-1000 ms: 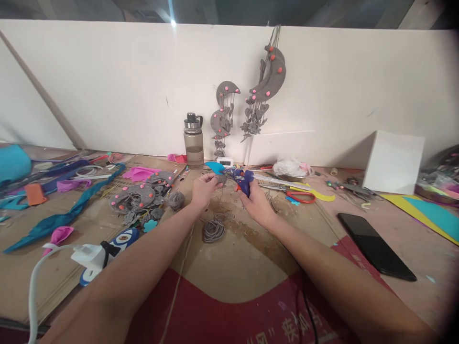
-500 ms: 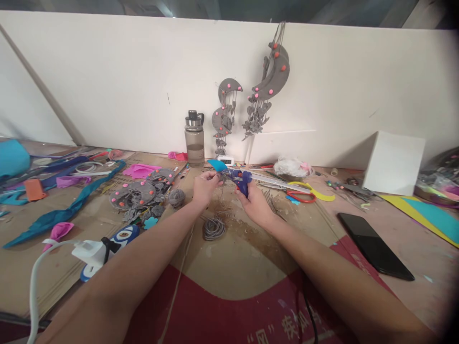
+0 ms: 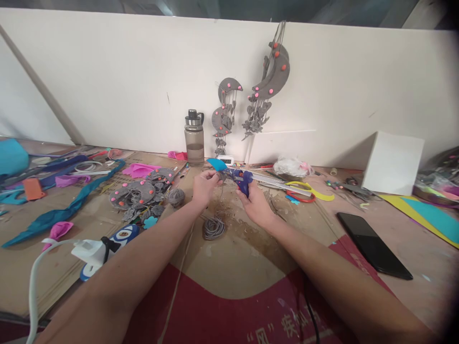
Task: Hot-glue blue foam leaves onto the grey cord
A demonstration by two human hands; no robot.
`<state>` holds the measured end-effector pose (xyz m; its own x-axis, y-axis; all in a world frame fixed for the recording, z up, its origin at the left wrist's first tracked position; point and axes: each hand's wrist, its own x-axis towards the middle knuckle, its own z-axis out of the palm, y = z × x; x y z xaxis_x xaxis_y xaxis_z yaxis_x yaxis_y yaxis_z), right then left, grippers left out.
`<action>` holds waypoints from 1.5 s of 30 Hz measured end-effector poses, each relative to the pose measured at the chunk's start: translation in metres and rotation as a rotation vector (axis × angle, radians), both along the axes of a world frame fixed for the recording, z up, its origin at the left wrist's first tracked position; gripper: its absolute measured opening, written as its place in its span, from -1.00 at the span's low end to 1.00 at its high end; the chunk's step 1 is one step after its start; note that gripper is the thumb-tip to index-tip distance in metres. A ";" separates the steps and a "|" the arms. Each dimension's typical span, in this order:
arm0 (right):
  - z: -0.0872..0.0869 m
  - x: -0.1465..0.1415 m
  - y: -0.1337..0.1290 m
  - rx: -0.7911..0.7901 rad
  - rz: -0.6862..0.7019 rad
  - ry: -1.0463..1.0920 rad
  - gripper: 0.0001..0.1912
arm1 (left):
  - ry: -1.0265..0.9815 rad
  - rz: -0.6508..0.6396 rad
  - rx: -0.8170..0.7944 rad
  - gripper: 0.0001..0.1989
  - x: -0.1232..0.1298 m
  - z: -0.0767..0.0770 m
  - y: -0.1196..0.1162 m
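Note:
My right hand is wrapped round the handle of a blue hot glue gun, with a long clear glue stick coming out of its back. The gun's nozzle points left, towards my left hand. That hand is closed, its fingertips pinching a small grey felt piece close to the nozzle. Grey yarn trails down from it to a loose coil of grey yarn on the cardboard. Just behind the nozzle sits a bright blue scrap.
Left lie grey felt crescents with pink dots, a yarn ball and a power strip. A water bottle stands at the back. Red-handled scissors and a phone lie right. Crescent mobiles hang on the white board.
Almost nothing differs. Both hands, the glue gun and the grey felt piece keep their places; the view has shifted very slightly.

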<state>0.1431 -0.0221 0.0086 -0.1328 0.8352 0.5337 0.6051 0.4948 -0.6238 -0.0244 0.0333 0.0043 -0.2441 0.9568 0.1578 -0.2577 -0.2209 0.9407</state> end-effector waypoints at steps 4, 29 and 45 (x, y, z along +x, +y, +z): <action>0.004 -0.004 -0.003 -0.014 0.022 -0.014 -0.66 | 0.046 -0.010 0.046 -0.94 0.000 -0.001 0.000; 0.005 0.005 -0.004 -0.015 -0.021 -0.048 -0.64 | -0.048 -0.002 0.099 -0.85 0.002 0.010 -0.008; 0.004 0.011 -0.002 0.013 -0.060 -0.054 -0.59 | -0.140 0.009 0.113 -0.79 0.002 0.011 -0.008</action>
